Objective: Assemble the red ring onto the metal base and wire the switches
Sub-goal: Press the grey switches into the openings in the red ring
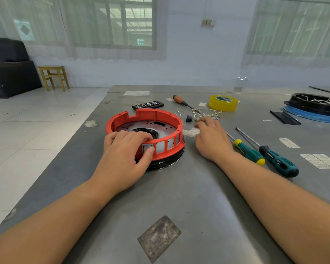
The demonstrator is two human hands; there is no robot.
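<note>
Head view: left hand (pixel 128 149) grips red ring (pixel 145 119) seated on metal base (pixel 160 128), thumb pressing fitted switch (pixel 147 148). Right hand (pixel 211 136), fingers curled, reaches loose wires (pixel 208 112) just beyond, nearer them on worktop (pixel 179 197).

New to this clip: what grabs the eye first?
The red ring on its metal base, centre of the grey table. The left hand holds its near wall, thumb on a grey switch set in a slot. The right hand reaches to loose wires just right of the ring, with a yellow tape roll behind and two green screwdrivers to its right.
</note>
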